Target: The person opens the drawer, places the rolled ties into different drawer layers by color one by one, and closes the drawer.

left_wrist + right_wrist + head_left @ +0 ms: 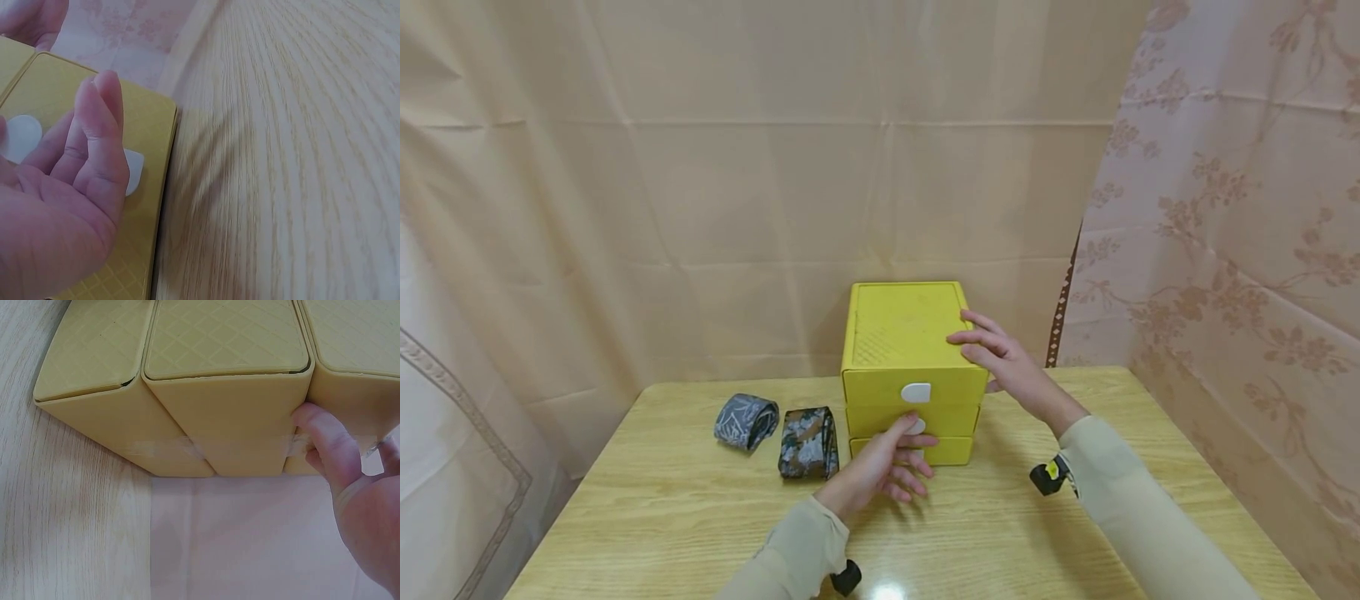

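Observation:
A yellow box of three stacked drawers (910,325) stands toward the back of the table, each drawer front with a white tab handle. My left hand (883,467) is before the lower fronts, palm side facing right. Its thumb overlaps the middle handle (24,139), while its other fingers are relaxed, slightly bent and empty, in front of the bottom handle (133,172). At the box's right top edge is my right hand (1003,358), fingers spread over the top. In the right wrist view, its thumb (328,437) rests against the side wall near a seam. All drawers look closed.
Left of the box are a rolled grey patterned cloth (747,422) and a folded camouflage-patterned cloth (808,443), on the wooden table (662,500). A beige curtain (737,192) hangs behind, and a floral curtain (1247,250) on the right. Clear tape (169,448) crosses the box's side.

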Demonstrator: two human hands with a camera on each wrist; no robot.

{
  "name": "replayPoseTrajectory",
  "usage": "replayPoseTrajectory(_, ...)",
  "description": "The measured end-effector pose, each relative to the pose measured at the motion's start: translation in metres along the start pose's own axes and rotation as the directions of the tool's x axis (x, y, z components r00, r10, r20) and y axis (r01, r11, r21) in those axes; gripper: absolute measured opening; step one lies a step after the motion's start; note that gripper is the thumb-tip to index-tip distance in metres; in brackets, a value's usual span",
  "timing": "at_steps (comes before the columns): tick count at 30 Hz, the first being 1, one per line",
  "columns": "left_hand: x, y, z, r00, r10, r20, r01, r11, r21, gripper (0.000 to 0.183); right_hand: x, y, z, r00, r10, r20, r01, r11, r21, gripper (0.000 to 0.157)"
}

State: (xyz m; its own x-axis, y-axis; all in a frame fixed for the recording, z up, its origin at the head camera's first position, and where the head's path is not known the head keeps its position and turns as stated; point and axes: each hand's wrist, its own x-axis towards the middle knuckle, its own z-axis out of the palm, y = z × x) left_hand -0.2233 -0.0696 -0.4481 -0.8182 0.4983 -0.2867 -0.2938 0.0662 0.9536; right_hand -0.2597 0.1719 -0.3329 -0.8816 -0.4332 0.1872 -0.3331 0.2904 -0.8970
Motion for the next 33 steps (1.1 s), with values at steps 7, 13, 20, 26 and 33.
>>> replayPoseTrajectory(7,0.0004,-0.0029,0.0004,1.0,0.006,0.006,-0.006,1.0,-0.013,0.077,-0.0016,0.0013,0.0009,1.0,-0.011,0.0,0.011,1.0,-0.005,0.035)
replayPoseTrajectory(13,0.0007,-0.0029,0.0004,1.0,0.004,0.0,-0.004,1.0,-0.018,0.078,-0.001,0.0013,0.001,1.0,-0.013,0.003,0.013,1.0,0.0,0.035)
replayPoseTrajectory(20,-0.0013,-0.0008,0.0018,1.0,-0.002,0.006,0.002,1.0,-0.011,0.079,-0.0009,0.002,0.0008,1.0,-0.014,0.007,0.014,1.0,0.0,0.035)
replayPoseTrajectory(26,-0.0011,-0.0013,0.0028,1.0,0.005,-0.008,-0.005,1.0,-0.011,0.077,-0.0001,0.0019,0.0008,1.0,-0.015,0.004,0.015,1.0,0.001,0.035)
replayPoseTrajectory(33,-0.0026,-0.0037,0.0061,0.999,0.027,-0.018,-0.027,1.0,0.004,0.075,-0.0009,0.0025,0.0003,1.0,-0.014,0.003,0.014,1.0,0.009,0.034)
